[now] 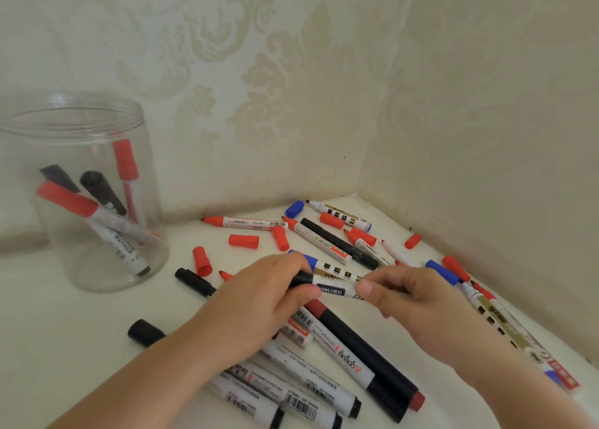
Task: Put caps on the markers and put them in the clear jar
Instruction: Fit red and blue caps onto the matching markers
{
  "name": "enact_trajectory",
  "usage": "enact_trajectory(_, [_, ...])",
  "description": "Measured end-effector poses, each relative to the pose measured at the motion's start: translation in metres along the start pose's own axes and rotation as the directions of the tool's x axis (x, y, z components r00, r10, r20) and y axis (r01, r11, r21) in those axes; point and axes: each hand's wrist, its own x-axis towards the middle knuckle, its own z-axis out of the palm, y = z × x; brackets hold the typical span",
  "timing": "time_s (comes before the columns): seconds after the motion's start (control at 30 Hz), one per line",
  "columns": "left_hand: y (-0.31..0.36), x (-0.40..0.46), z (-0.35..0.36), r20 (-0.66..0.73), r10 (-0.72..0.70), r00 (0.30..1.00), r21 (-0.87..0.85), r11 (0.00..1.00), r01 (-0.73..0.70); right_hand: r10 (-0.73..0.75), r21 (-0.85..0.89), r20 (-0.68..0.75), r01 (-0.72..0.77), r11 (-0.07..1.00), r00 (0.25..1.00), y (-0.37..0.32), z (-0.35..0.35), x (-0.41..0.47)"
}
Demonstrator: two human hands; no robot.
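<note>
Jar of clear plastic holds four capped markers, leaning.

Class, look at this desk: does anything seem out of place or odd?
Yes. Loose red caps lie apart from uncapped red markers scattered on the table. Only a few markers stand in the clear jar. Both hands hold one black-capped marker.
</note>
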Motion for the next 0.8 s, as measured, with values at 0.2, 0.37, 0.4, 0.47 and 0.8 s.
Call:
enact_trajectory(0.2, [-0.011, 0.003, 0.004, -0.215, -0.076, 0.974, 0.014, 0.997, 0.081, -0.089, -0.26, -0.101, 0.06, 0.964, 0.991, 0.009, 0.002, 0.006])
enact_trajectory(0.37, [-0.036, 0.01, -0.013, -0.439, -0.258, 0.861, -0.121, 0.966, 0.228, -0.151, -0.404, -0.147, 0.08, 0.911, 0.978, 0.014, 0.001, 0.008])
enact_trajectory(0.4, [-0.041, 0.01, -0.017, -0.459, -0.306, 0.834, -0.169, 0.952, 0.256, -0.161, -0.423, -0.12, 0.097, 0.901, 0.98, 0.014, 0.0, 0.007])
enact_trajectory(0.47, [-0.05, 0.01, -0.021, -0.467, -0.378, 0.799, -0.23, 0.925, 0.303, -0.175, -0.435, -0.048, 0.137, 0.89, 0.983, 0.012, 0.001, 0.003])
enact_trajectory(0.8, [-0.069, -0.001, -0.032, -0.275, -0.514, 0.813, -0.067, 0.853, 0.517, -0.327, -0.36, -0.075, 0.28, 0.89, 0.942, -0.006, 0.017, -0.006])
